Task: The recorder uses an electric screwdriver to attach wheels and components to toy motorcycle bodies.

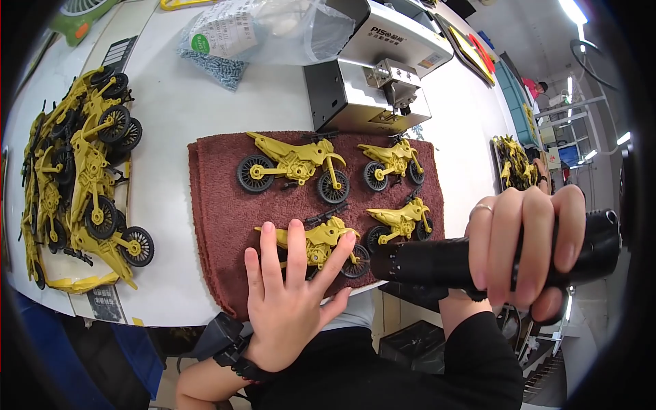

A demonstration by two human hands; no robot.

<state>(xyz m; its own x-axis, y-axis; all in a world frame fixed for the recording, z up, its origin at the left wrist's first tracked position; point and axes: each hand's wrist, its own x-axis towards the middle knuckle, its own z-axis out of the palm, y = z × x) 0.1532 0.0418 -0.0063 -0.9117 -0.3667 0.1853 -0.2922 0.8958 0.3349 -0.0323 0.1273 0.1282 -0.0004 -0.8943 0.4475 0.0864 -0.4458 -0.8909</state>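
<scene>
My left hand (287, 318) lies with fingers spread over a yellow toy motorcycle (317, 247) with black wheels, at the near left of a brown towel (219, 205). My right hand (523, 239) is wrapped round a black electric screwdriver (434, 262), held sideways. Its tip points left, close to the front wheel of that motorcycle; whether it touches anything I cannot tell. Beside the tool lies a second motorcycle (396, 222), partly covered by it. Farther back on the towel are two more, a motorcycle (301, 162) at left and a motorcycle (393, 160) at right.
At the left, many yellow motorcycles (89, 164) are piled up. Behind the towel stands a silver and black screw-feeding machine (355, 96). A clear bag (229, 51) of small screws lies beside it. More yellow toys (516, 164) sit far right. A green fan (78, 20) is at the far left.
</scene>
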